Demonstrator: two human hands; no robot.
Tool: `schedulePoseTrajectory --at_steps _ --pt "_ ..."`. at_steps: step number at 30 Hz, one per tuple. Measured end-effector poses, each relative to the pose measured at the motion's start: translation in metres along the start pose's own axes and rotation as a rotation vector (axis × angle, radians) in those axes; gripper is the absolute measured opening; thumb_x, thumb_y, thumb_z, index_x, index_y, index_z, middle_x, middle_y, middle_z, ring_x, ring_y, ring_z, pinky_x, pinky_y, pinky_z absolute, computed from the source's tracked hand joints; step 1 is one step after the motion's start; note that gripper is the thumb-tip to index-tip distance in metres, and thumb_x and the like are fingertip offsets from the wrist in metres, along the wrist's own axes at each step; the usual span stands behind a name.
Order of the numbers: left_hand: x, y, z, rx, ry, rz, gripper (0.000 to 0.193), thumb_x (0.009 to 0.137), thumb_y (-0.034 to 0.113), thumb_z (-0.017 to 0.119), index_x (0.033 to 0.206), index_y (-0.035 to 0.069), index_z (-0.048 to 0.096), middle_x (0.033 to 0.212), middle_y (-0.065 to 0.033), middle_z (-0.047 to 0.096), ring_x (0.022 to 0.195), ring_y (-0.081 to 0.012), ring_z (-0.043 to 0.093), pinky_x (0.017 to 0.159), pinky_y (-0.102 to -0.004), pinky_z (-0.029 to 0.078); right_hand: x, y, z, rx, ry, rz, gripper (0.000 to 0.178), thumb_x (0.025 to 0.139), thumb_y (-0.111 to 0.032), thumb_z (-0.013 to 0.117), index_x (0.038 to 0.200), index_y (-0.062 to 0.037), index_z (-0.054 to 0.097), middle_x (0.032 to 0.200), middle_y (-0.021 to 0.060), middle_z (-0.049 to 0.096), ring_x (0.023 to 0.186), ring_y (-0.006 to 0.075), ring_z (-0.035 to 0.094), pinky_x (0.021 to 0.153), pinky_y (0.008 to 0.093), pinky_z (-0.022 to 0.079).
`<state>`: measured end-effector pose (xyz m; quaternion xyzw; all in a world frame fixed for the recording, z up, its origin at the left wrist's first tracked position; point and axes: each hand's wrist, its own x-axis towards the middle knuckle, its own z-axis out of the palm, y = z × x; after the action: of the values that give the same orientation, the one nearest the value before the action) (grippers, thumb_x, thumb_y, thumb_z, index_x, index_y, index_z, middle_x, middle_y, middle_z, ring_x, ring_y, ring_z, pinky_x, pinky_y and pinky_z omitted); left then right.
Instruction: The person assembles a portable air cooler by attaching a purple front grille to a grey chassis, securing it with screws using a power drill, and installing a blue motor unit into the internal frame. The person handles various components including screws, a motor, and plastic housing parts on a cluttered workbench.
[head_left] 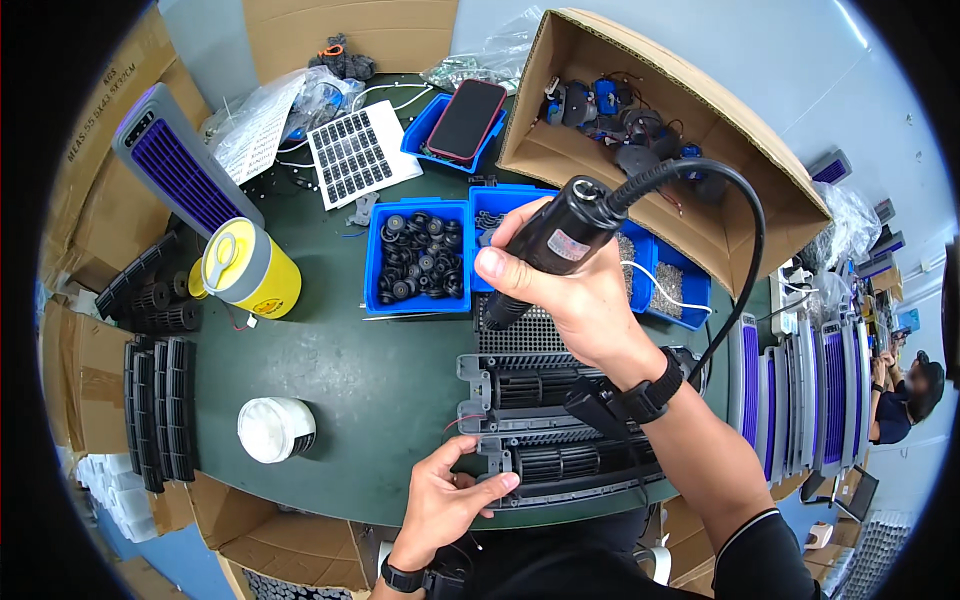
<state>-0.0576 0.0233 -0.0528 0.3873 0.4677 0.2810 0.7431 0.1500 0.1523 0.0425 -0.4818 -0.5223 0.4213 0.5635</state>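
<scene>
My right hand (590, 305) is wrapped round a black electric screwdriver (562, 238), held up over the bench with its thick cable curving off the top. The tool's lower end points down and left, apart from the work below. At the bench's near edge my left hand (445, 500) grips the left end of a grey fan housing (575, 492) between thumb and fingers. A dark ribbed fan roller (560, 460) lies in that housing. Just beyond it is a second grey fan housing (480, 385) with a similar roller; my right wrist hides its right part.
Blue bins (372, 285) hold black round parts and small screws. A white tub (272, 430), a yellow cup (265, 275) and spare black rollers (160, 410) stand left. Behind are a phone (468, 118) and an open carton (690, 95) of motors. Purple-grey fans (800, 400) line the right.
</scene>
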Motion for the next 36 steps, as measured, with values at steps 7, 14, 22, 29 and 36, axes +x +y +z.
schedulePoseTrajectory --at_steps 7,14,22,29,36 --pt "0.002 0.002 -0.003 -0.059 -0.012 -0.027 0.047 0.086 -0.002 0.084 0.127 -0.006 0.062 0.121 -0.0118 0.064 0.079 -0.0134 0.072 0.055 -0.0275 0.064 0.002 0.002 0.006 -0.049 -0.070 0.039 0.029 0.085 -0.024 0.091 0.087 -0.0056 0.068 0.077 -0.0022 0.065 0.070 0.0063 0.058 0.064 0.0260 0.049" --pt "0.001 0.002 -0.001 -0.062 -0.012 0.008 0.050 0.087 0.003 0.084 0.130 -0.010 0.061 0.123 -0.0147 0.066 0.076 -0.0109 0.072 0.055 -0.0256 0.062 0.000 -0.006 0.002 0.009 -0.084 0.037 0.029 0.083 -0.018 0.092 0.096 -0.0062 0.069 0.085 0.0009 0.069 0.076 0.0092 0.065 0.068 0.0262 0.053" --pt "0.001 0.007 0.000 -0.033 0.011 -0.006 0.046 0.086 0.001 0.083 0.128 -0.008 0.065 0.117 -0.0127 0.070 0.078 -0.0128 0.073 0.054 -0.0253 0.061 -0.030 -0.062 -0.001 0.110 -0.013 -0.039 0.029 0.084 -0.019 0.092 0.094 -0.0038 0.070 0.079 -0.0009 0.067 0.071 0.0071 0.063 0.064 0.0244 0.052" --pt "0.001 0.009 0.003 -0.030 0.013 -0.025 0.048 0.086 0.004 0.083 0.129 -0.009 0.065 0.112 -0.0118 0.070 0.078 -0.0141 0.073 0.053 -0.0250 0.059 -0.094 -0.083 -0.009 0.089 -0.180 0.017 0.039 0.081 -0.009 0.091 0.103 -0.0038 0.059 0.092 0.0110 0.070 0.089 0.0204 0.071 0.084 0.0360 0.058" --pt "0.000 0.013 0.005 -0.028 0.025 -0.033 0.051 0.086 0.006 0.084 0.130 -0.010 0.063 0.114 -0.0147 0.071 0.079 -0.0161 0.073 0.053 -0.0259 0.059 -0.114 -0.073 0.002 0.075 -0.245 0.131 0.033 0.083 -0.012 0.091 0.102 -0.0048 0.065 0.094 0.0041 0.068 0.085 0.0108 0.065 0.077 0.0278 0.054"
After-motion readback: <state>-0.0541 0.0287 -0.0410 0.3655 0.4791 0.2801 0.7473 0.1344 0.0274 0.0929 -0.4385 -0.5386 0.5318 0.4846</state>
